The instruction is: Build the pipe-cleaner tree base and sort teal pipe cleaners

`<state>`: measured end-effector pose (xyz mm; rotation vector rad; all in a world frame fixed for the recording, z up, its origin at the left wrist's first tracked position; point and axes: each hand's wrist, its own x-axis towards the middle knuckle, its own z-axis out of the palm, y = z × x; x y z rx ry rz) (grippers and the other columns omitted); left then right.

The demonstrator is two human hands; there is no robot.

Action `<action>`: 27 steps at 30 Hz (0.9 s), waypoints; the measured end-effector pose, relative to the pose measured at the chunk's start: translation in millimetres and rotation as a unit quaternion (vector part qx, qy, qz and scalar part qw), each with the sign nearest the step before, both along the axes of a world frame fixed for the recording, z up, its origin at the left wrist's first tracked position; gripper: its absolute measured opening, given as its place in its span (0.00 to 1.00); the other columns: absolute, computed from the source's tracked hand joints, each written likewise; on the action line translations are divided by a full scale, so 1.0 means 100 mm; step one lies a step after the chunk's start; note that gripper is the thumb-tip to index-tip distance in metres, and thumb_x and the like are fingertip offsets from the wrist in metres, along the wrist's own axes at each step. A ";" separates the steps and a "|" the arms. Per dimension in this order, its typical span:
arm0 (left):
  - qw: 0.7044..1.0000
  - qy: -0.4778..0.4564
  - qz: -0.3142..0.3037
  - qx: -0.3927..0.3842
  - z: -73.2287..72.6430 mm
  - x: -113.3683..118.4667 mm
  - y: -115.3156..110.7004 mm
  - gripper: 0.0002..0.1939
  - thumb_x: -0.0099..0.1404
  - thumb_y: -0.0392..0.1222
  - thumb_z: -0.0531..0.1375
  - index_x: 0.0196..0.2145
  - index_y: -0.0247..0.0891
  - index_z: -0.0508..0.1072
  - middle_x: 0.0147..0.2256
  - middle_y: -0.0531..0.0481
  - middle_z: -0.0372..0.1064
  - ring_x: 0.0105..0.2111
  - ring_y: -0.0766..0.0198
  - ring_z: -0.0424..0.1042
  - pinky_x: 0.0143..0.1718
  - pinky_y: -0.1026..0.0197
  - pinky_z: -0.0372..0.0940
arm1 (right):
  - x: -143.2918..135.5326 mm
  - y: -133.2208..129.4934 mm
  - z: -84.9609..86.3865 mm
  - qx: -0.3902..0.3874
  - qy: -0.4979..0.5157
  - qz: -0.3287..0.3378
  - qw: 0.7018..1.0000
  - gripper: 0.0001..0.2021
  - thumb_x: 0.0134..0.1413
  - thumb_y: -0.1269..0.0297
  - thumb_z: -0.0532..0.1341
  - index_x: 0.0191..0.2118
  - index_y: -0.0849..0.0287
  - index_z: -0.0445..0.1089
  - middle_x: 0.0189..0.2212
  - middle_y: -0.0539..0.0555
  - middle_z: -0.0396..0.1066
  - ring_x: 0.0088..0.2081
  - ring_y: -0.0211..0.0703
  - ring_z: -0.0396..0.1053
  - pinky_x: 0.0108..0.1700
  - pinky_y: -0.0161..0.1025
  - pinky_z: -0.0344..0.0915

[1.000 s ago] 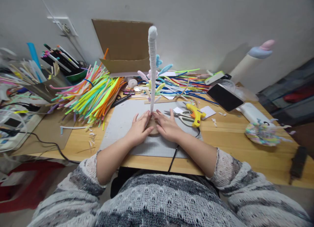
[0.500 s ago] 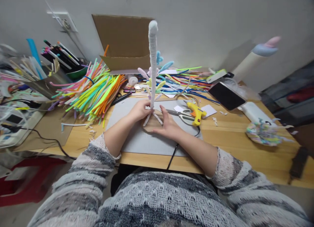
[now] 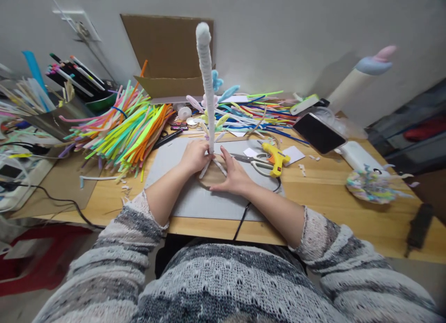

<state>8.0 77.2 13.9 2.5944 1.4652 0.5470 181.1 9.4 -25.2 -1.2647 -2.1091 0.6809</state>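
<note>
A tall white fuzzy post [image 3: 206,76], wound in pipe cleaner, stands nearly upright on a round flat brown base [image 3: 213,178]. Short white legs splay from its foot across the base. My left hand [image 3: 195,156] is closed around the foot of the post, its fingertips partly hidden. The thumb and fingers of my right hand [image 3: 234,175] curve about the base's right side and steady it. Beneath lies a grey board [image 3: 181,204]. Scissors [image 3: 258,163] and a yellow glue gun [image 3: 277,158] rest right of my right hand.
Bundled pipe cleaners [image 3: 128,132] lie at left, with loose ones [image 3: 265,116] behind. A cardboard box [image 3: 167,53] leans on the wall. At right are a phone [image 3: 319,133] and a multicoloured fuzzy piece [image 3: 369,186]. A black cable [image 3: 242,220] crosses the table's front edge.
The whole view has shifted slightly, so everything sits further left. The post appears to lean a little more to the left. Both hands keep their places at its foot and base.
</note>
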 end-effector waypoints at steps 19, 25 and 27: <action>0.999 0.018 0.016 0.020 -0.03 0.01 -0.02 0.06 0.57 0.42 0.60 0.32 0.38 0.73 0.38 0.44 0.72 0.43 0.51 0.68 0.47 0.51 0.58 | 0.01 0.00 0.00 0.008 -0.021 0.002 1.000 0.61 0.31 0.47 0.70 0.66 0.52 0.32 0.62 0.63 0.50 0.61 0.57 0.52 0.60 0.58 0.47; 1.000 0.014 0.014 0.021 -0.03 0.01 0.00 0.06 0.57 0.42 0.60 0.31 0.38 0.73 0.37 0.44 0.72 0.42 0.51 0.68 0.46 0.51 0.58 | 0.00 0.00 0.01 0.013 -0.016 0.001 1.000 0.61 0.29 0.48 0.71 0.66 0.54 0.35 0.62 0.63 0.51 0.61 0.56 0.52 0.62 0.56 0.45; 1.000 0.012 0.011 0.023 -0.03 0.01 0.00 0.06 0.57 0.42 0.60 0.31 0.37 0.73 0.37 0.44 0.72 0.42 0.52 0.68 0.46 0.52 0.58 | 0.00 0.00 0.02 0.012 -0.014 0.001 1.000 0.60 0.29 0.49 0.71 0.66 0.55 0.35 0.61 0.63 0.52 0.61 0.56 0.52 0.62 0.57 0.45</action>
